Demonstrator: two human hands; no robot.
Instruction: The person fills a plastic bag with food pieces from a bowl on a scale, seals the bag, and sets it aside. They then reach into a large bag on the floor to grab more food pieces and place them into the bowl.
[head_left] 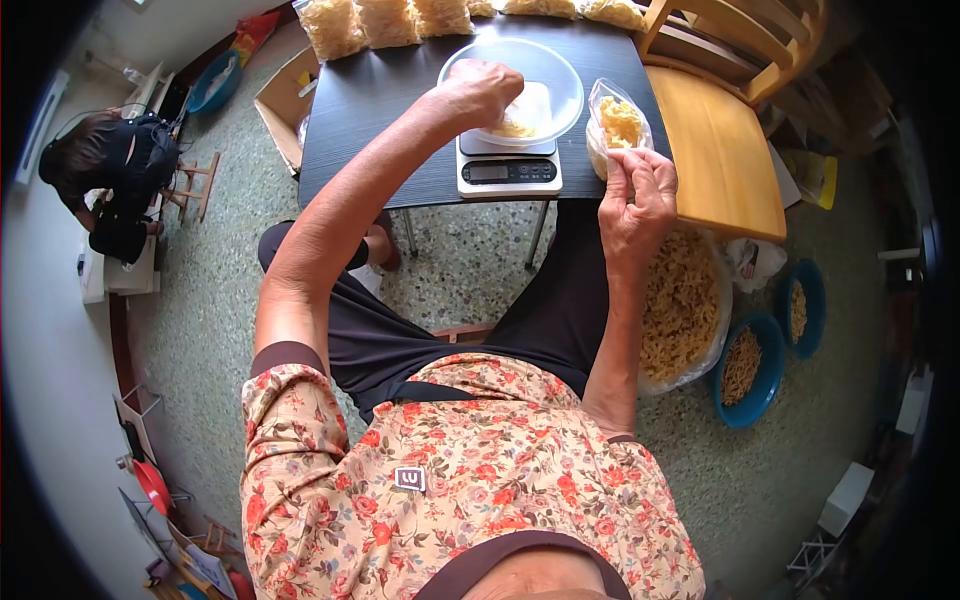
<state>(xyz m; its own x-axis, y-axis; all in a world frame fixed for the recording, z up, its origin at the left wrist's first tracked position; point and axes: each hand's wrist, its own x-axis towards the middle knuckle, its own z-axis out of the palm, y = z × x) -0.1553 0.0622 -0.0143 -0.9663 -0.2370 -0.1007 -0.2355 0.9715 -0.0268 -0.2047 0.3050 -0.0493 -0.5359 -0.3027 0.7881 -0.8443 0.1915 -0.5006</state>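
My left hand (pixel 485 92) is over a clear plastic bowl (pixel 568 85), its fingers curled closed and pointing down. Whatever those fingers hold, if anything, is hidden. A small heap of pale yellow bits (pixel 515 128) lies in the bowl. Under the bowl sits a white kitchen scale (pixel 510 190) with a dark display panel. To the right, my right hand (pixel 640 195) pinches the near edge of a clear plastic bag (pixel 594 135). The bag stands open at the top on the table's right side, partly filled with yellow pieces (pixel 622 122).
Several filled bags (pixel 388 22) line the back of the dark table (pixel 350 130). A wooden chair (pixel 715 150) adjoins on the right. Below it are a large lined container of yellowish pieces (pixel 682 305) and two blue basins (pixel 765 395). Another person (pixel 115 170) sits far left.
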